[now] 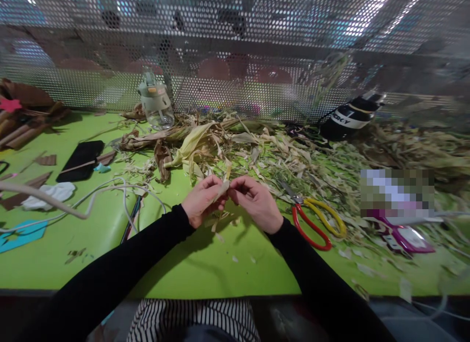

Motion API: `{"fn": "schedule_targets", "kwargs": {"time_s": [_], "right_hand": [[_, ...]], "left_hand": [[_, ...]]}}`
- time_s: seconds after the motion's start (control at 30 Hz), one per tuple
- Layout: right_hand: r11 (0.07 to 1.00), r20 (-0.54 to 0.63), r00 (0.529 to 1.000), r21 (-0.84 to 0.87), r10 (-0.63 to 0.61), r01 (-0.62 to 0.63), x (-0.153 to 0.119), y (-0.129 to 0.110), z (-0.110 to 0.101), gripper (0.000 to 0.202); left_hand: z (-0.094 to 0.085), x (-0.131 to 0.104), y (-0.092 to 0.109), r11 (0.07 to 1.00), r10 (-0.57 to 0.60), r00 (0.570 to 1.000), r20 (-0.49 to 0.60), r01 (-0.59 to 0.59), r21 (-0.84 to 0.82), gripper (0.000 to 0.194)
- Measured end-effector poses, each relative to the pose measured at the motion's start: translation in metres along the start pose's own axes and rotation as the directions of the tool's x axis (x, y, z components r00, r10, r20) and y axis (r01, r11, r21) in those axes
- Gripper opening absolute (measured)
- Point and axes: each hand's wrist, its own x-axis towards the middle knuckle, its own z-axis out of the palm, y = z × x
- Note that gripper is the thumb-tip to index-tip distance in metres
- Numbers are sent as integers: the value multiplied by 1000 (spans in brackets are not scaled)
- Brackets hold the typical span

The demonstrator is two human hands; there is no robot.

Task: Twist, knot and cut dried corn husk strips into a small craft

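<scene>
Near the middle of the green table point(235, 273), my left hand point(204, 200) is closed on a pale strip of husk point(222, 189) that slants up between the hands. My right hand point(255, 202) is beside it, its thumb and forefinger pinched at the strip's right edge; the fingertips of both hands nearly touch. Thin husk ends hang below my left hand. Beyond the hands lies a yellow-green corn husk point(194, 145) among dry leaves. Scissors point(298, 200) with one red and one yellow handle lie open to the right of my right hand.
Husk scraps cover the table's back and right. A clear bottle point(157, 104) and a black container point(348, 119) stand by the perforated metal screen point(220, 53). A black phone point(81, 160), white cable point(125, 200) and blue cutout point(24, 235) lie left; a magenta object point(409, 238) lies right.
</scene>
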Motion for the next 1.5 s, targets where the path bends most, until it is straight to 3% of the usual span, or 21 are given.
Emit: {"fn": "schedule_targets", "kwargs": {"time_s": [0.17, 0.27, 0.6, 0.83, 1.07, 1.2, 1.33, 1.5], "right_hand": [[929, -66, 976, 325, 209, -177, 1, -2, 0, 18], [903, -59, 971, 383, 233, -193, 1, -5, -1, 19], [978, 9, 992, 165, 128, -128, 1, -2, -3, 25], [998, 1, 999, 39, 42, -42, 1, -4, -3, 24], [1000, 31, 999, 21, -10, 9, 0, -9, -5, 23], [997, -24, 998, -40, -63, 62, 0, -7, -4, 22], [981, -84, 985, -138, -147, 135, 0, -2, -5, 17], [982, -151, 985, -180, -81, 53, 1, 4, -2, 19]], "left_hand": [[-1, 3, -4, 954, 186, 982, 36, -189, 232, 26], [-1, 3, -5, 898, 258, 966, 34, -252, 359, 27], [0, 2, -6, 855, 358, 934, 6, -330, 401, 22], [-4, 4, -4, 959, 209, 977, -33, -198, 203, 18], [0, 3, -5, 946, 209, 977, -30, -194, 260, 17], [2, 3, -5, 942, 228, 971, -67, -203, 268, 14], [2, 4, -4, 941, 211, 977, -32, -194, 278, 13], [1, 6, -8, 898, 242, 970, -20, -216, 384, 15]]}}
